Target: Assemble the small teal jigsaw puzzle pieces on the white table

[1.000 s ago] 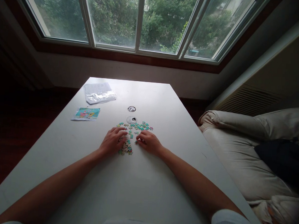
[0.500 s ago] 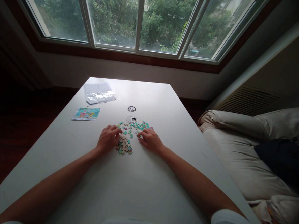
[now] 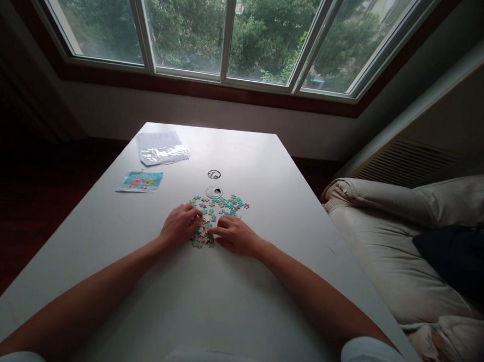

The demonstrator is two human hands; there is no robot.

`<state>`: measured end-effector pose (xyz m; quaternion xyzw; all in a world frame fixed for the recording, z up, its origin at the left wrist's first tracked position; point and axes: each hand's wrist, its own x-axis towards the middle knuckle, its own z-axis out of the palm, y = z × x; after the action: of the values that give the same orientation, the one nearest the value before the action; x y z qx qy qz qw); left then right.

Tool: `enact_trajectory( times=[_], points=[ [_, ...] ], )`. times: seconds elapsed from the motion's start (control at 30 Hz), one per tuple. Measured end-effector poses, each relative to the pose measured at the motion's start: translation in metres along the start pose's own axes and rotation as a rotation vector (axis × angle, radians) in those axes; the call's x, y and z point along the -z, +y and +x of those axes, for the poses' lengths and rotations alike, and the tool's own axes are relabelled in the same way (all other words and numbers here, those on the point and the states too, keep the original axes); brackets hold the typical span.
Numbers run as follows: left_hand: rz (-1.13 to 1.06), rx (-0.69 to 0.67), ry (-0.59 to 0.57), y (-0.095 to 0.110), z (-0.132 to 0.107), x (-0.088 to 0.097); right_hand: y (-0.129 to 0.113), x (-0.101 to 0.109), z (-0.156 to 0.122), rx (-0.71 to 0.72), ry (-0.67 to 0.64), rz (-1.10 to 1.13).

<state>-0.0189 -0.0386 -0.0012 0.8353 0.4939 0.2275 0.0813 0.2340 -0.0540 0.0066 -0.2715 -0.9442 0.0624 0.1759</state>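
Observation:
A small heap of jigsaw puzzle pieces (image 3: pixel 201 234) lies on the white table, many with pale backs upward. Beyond it, loose green and turquoise pieces (image 3: pixel 228 203) are spread out. My left hand (image 3: pixel 181 225) rests at the left edge of the heap, its fingers curled together at the pieces; what they hold, if anything, is hidden. From the right, my right hand (image 3: pixel 236 236) reaches over the heap with fingers apart, the index fingertip touching pieces. Some of the heap is covered by both hands.
A small colourful picture sheet (image 3: pixel 143 181) lies at the left of the white table (image 3: pixel 201 315), with a clear plastic bag (image 3: pixel 162 147) behind it. Two round metal grommets (image 3: pixel 214 192) are set beyond the pieces. A light sofa (image 3: pixel 370 232) stands at the right, below the window side.
My right hand has moved left and nearer to me, from the spread pieces onto the heap. The left hand has shifted slightly right over the heap.

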Motion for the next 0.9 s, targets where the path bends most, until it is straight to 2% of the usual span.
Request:
enact_trajectory(
  times=[0.5, 0.7, 0.8, 0.9],
  points=[
    [-0.139, -0.009, 0.009, 0.004, 0.001, 0.005, 0.008, -0.003, -0.002, -0.066, 0.042, 0.019],
    [0.037, 0.041, 0.083, -0.009, 0.004, 0.011, 0.007, -0.001, -0.003, -0.06, 0.043, 0.007],
    [0.145, 0.051, 0.065, -0.016, 0.005, 0.012, 0.007, 0.0, -0.003, -0.032, 0.04, -0.009],
    [0.158, 0.035, 0.034, -0.016, 0.005, 0.011, 0.007, 0.0, -0.002, -0.013, 0.055, -0.025]
  ],
)
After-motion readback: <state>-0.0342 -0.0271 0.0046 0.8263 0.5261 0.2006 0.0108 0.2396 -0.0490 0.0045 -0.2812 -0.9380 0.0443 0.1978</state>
